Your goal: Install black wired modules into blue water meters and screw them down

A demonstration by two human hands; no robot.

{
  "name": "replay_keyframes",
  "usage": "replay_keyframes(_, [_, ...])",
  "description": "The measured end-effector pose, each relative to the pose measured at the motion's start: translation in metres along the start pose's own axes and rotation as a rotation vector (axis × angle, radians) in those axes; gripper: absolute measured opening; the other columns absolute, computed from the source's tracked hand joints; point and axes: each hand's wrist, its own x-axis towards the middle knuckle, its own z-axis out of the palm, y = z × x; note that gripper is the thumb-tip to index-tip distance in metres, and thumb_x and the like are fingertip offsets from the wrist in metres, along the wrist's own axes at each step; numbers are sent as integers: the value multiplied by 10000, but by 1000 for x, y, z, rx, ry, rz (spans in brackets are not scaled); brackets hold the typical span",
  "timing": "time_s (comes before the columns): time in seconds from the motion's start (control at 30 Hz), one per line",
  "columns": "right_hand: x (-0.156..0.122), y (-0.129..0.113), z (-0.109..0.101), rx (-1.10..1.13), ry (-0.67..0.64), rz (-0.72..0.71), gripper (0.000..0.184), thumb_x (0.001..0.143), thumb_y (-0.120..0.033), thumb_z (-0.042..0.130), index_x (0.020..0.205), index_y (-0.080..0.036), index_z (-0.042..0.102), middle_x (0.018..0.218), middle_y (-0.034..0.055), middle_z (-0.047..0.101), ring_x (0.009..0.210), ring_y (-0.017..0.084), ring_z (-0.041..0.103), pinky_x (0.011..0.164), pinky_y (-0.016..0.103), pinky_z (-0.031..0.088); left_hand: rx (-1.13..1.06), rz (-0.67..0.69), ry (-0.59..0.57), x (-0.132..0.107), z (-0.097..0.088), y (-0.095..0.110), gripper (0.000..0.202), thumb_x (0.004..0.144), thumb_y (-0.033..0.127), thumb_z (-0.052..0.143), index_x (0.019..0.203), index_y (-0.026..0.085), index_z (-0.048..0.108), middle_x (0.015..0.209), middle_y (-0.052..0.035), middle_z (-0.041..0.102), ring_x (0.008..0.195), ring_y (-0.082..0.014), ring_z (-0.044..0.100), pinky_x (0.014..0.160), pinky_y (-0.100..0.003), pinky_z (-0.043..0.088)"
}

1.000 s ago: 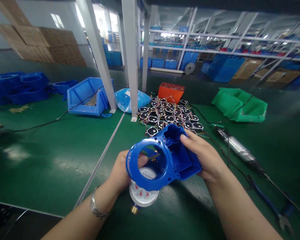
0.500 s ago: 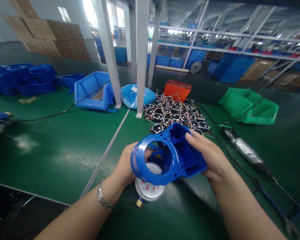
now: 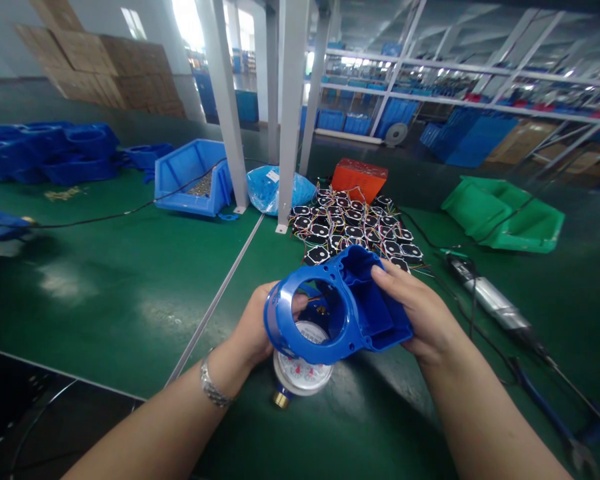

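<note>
Both hands hold a blue plastic housing [image 3: 360, 313] with a round opening, raised a little above the green table [image 3: 130, 287]. My right hand [image 3: 420, 313] grips its box-shaped end, fingers over the rim. My left hand [image 3: 255, 330] is wrapped round the ring end from behind, with the thumb showing in the opening. Under the ring sits a water meter [image 3: 303, 373] with a white dial and brass fitting; thin coloured wires show through the opening. What my left hand holds besides the housing is partly hidden.
A pile of small black modules with coloured wires [image 3: 353, 227] lies ahead, an orange box [image 3: 359, 179] behind it. A green bin [image 3: 505, 213] and an electric screwdriver [image 3: 495, 307] lie to the right, a blue bin [image 3: 193, 177] and blue bag [image 3: 270, 190] to the left. White posts [image 3: 290, 113] stand mid-table.
The view has shifted slightly, and both hands with the blue housing sit a little further right in the picture. The grip of both hands is unchanged.
</note>
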Motion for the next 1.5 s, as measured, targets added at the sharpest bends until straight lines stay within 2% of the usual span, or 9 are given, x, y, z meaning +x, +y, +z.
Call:
replay_keyframes(0.4, [3, 3, 2, -3, 0, 19, 482, 683, -342, 660, 1120, -208, 506, 978, 68, 612, 740, 190, 619, 595, 280, 531, -85, 1, 22, -1, 3, 1, 329, 528, 230, 757, 530, 145, 439, 455, 56, 394, 436, -40, 321, 417, -184, 232])
replay_keyframes(0.73, [3, 3, 2, -31, 33, 32, 557, 666, -366, 662, 1163, -191, 481, 996, 87, 604, 739, 187, 617, 610, 277, 529, -82, 28, 6, 2, 3, 1, 323, 556, 246, 747, 552, 145, 441, 473, 58, 398, 445, -40, 332, 420, -184, 242])
replay_keyframes(1.0, [3, 2, 4, -27, 63, 60, 475, 654, -338, 662, 1077, -178, 518, 987, 89, 609, 717, 185, 615, 606, 277, 530, -34, 59, 10, 0, 6, 4, 329, 576, 268, 735, 544, 150, 429, 482, 54, 380, 464, -52, 324, 435, -198, 235])
replay_keyframes(1.2, [5, 3, 2, -14, 48, 56, 512, 653, -341, 664, 1113, -186, 500, 987, 90, 605, 716, 188, 617, 597, 280, 531, 8, 64, 42, -3, 7, 5, 291, 547, 279, 763, 559, 137, 509, 475, 48, 440, 473, -56, 389, 462, -189, 308])
replay_keyframes(1.5, [4, 3, 6, -18, 53, 55, 452, 666, -329, 649, 1073, -183, 515, 975, 80, 612, 709, 183, 620, 600, 280, 529, 5, 102, 4, -3, 8, 6, 221, 570, 250, 747, 560, 134, 558, 471, 45, 460, 466, -56, 398, 470, -192, 339])
